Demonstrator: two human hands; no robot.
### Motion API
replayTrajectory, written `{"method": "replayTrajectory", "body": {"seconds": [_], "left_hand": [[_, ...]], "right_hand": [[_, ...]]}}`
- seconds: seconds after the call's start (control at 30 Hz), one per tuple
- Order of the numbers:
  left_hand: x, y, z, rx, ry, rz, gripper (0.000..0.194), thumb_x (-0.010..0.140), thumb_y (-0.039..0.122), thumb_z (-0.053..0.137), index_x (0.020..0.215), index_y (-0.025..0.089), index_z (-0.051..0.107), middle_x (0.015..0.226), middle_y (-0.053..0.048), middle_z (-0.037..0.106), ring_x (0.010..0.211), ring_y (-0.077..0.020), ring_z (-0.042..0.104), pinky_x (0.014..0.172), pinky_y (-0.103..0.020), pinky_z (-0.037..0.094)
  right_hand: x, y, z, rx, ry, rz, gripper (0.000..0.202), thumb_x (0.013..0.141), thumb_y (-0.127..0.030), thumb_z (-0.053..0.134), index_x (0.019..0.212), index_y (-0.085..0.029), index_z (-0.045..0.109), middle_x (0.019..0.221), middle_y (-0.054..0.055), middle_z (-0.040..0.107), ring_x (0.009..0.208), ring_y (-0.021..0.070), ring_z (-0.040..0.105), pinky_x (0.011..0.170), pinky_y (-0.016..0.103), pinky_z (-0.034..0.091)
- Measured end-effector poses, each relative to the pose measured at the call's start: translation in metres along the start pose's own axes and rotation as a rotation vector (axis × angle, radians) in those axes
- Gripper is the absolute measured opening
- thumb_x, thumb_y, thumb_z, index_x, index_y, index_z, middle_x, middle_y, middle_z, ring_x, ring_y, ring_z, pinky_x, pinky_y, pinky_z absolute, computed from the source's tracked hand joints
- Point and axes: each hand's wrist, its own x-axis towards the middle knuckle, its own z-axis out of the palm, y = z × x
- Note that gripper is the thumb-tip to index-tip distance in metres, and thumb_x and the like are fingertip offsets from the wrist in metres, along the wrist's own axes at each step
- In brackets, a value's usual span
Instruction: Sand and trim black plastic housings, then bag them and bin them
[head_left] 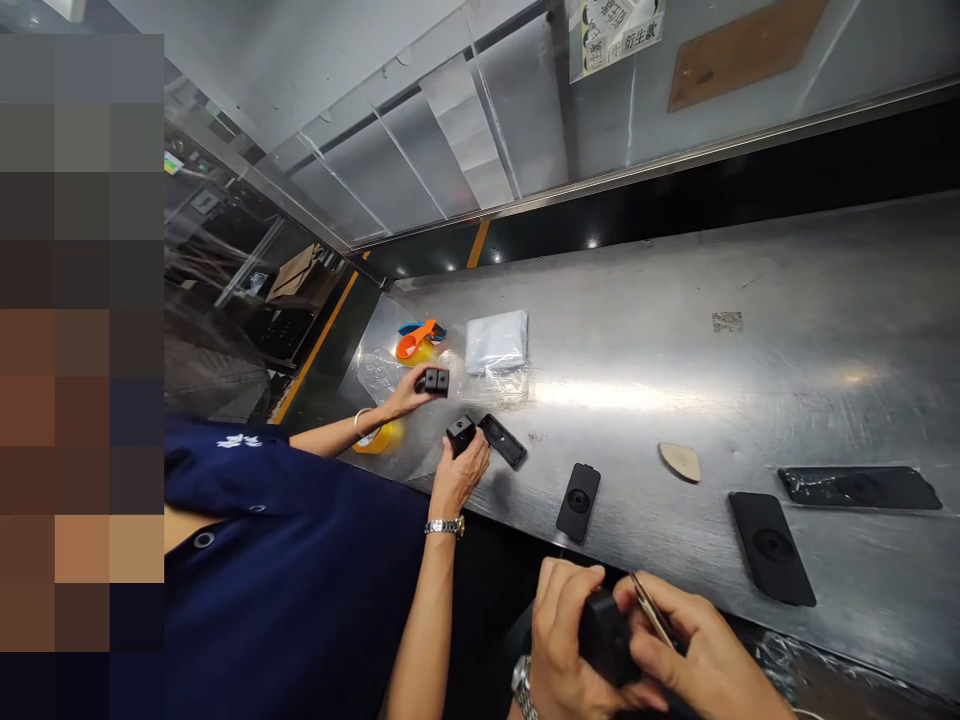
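Note:
At the bottom of the view my left hand (559,625) is wrapped round a black plastic part (606,640), held just off the table's near edge. My right hand (694,645) is closed on slim metal tweezers (651,608), their tips pointing up and away from the part. Its fingers press close against the black part's right side. Beyond my hands, a flat black plate with a round centre (578,500) lies on the metal table (615,350). A similar black plate (772,548) lies to the right.
A plastic-wrapped black plate (859,487) and a beige wedge-shaped piece (679,462) lie on the right. On the left, a co-worker's hands (466,465) hold black blocks beside a black tray (502,440). Farther back are a white bagged stack (496,342) and an orange tape dispenser (420,340).

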Motion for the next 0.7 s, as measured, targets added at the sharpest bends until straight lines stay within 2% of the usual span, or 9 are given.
{"method": "replayTrajectory", "body": {"seconds": [0.1,0.2,0.3,0.4,0.47,0.5,0.53,0.6,0.7], "left_hand": [[-0.001,0.0,-0.004,0.082,-0.053,0.017,0.057,0.065,0.059,0.065,0.117,0.037,0.059,0.088,-0.007,0.067,0.076,-0.0295,0.062,0.07,-0.047,0.05],[-0.004,-0.002,-0.006,0.174,-0.062,0.054,0.057,0.069,0.049,0.067,0.123,0.034,0.055,0.093,-0.008,0.066,0.084,-0.03,0.06,0.076,-0.045,0.049],[-0.01,-0.005,-0.004,0.243,-0.002,0.073,0.078,0.062,0.046,0.075,0.132,0.032,0.045,0.115,-0.012,0.06,0.105,-0.0348,0.054,0.091,-0.05,0.042],[-0.014,-0.007,0.002,0.207,0.198,-0.05,0.105,0.051,0.063,0.073,0.14,0.026,0.032,0.137,-0.017,0.042,0.13,-0.04,0.032,0.106,-0.054,0.027],[-0.013,-0.005,0.007,0.011,0.311,-0.22,0.111,0.052,0.072,0.065,0.142,0.022,0.024,0.143,-0.018,0.033,0.137,-0.0368,0.019,0.113,-0.051,0.017],[-0.012,-0.004,0.009,-0.151,0.33,-0.326,0.107,0.057,0.073,0.061,0.143,0.023,0.021,0.145,-0.016,0.032,0.139,-0.0335,0.018,0.114,-0.048,0.015],[-0.01,-0.001,0.011,-0.343,0.314,-0.44,0.102,0.063,0.071,0.058,0.143,0.023,0.018,0.145,-0.015,0.033,0.138,-0.0306,0.022,0.115,-0.046,0.017],[-0.004,0.005,0.015,-0.735,0.241,-0.642,0.088,0.073,0.063,0.056,0.142,0.024,0.016,0.14,-0.015,0.042,0.129,-0.0263,0.04,0.109,-0.041,0.029],[-0.001,0.017,0.021,-1.061,0.181,-0.737,0.071,0.076,0.046,0.063,0.135,0.026,0.03,0.121,-0.012,0.058,0.1,-0.0206,0.061,0.091,-0.034,0.046]], "right_hand": [[0.002,-0.003,0.002,-0.038,-0.019,0.007,0.041,0.074,-0.059,0.057,0.075,-0.018,0.055,0.068,-0.003,0.047,0.063,0.0123,0.042,0.057,0.022,0.038],[0.001,0.0,0.002,-0.076,-0.021,0.045,0.034,0.079,-0.051,0.054,0.071,-0.017,0.055,0.062,-0.004,0.04,0.058,0.0105,0.034,0.052,0.022,0.033],[-0.003,0.006,0.0,0.017,0.008,0.076,0.037,0.079,-0.054,0.051,0.077,-0.017,0.056,0.062,-0.005,0.037,0.056,0.0104,0.032,0.051,0.023,0.032],[-0.008,0.013,-0.002,0.144,0.068,0.052,0.038,0.077,-0.056,0.052,0.077,-0.018,0.055,0.062,-0.004,0.039,0.055,0.0103,0.034,0.05,0.023,0.033],[-0.012,0.016,-0.003,0.151,0.139,-0.008,0.035,0.077,-0.053,0.054,0.073,-0.018,0.055,0.06,-0.004,0.039,0.053,0.01,0.034,0.048,0.023,0.033],[-0.014,0.018,-0.003,0.116,0.167,-0.066,0.033,0.078,-0.051,0.055,0.072,-0.019,0.056,0.06,-0.004,0.04,0.052,0.01,0.036,0.047,0.022,0.034],[-0.015,0.019,-0.002,0.065,0.189,-0.141,0.029,0.078,-0.047,0.055,0.071,-0.019,0.057,0.06,-0.003,0.042,0.052,0.0102,0.038,0.048,0.022,0.036],[-0.017,0.021,-0.001,-0.055,0.209,-0.311,0.018,0.079,-0.037,0.057,0.074,-0.02,0.059,0.06,-0.002,0.048,0.052,0.0108,0.044,0.047,0.022,0.039],[-0.017,0.019,0.001,-0.171,0.202,-0.506,0.005,0.078,-0.024,0.06,0.083,-0.022,0.061,0.062,0.0,0.057,0.053,0.0125,0.054,0.05,0.021,0.045]]}}
